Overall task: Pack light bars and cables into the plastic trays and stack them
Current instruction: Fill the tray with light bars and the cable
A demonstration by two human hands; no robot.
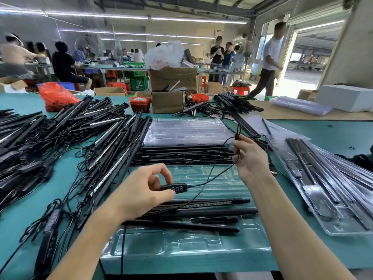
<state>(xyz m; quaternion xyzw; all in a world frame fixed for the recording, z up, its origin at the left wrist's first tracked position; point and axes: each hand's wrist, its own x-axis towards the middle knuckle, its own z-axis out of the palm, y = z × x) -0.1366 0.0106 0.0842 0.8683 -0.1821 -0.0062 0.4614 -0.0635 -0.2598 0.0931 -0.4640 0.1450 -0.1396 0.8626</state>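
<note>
Head view, looking down on a green table (323, 134). Left hand (141, 190) pinching a small black controller (177, 187) between thumb and curled fingers, just above the near clear plastic tray (181, 249). Right hand (252, 156) raised higher and to the right, fingertips pinching a thin black cable (220, 174) that sags from there down to the controller. Four or so light bars (201, 211) lying across the near tray, not all seated in their grooves as far as can be told. More bars (185, 154) lined up just beyond, with a stack of empty trays (187, 130) behind them. Filled trays (331, 190) off to the right; a big tangled heap of bars and leads (60, 142) to the left.

Judging handling: cable limp and very light, prone to tangle and snag on neighbouring leads, so best gathered in loops and held at the bundle, not pulled taut at the joints. Controller rigid, small, smooth; a pinch on its narrow sides should suffice. Bars stiff, slim and light, likely best lifted near both ends or mid-length and kept level. Tray thin, flexible and slippery, probably bending if lifted by one corner; better held at two opposite edges.
</note>
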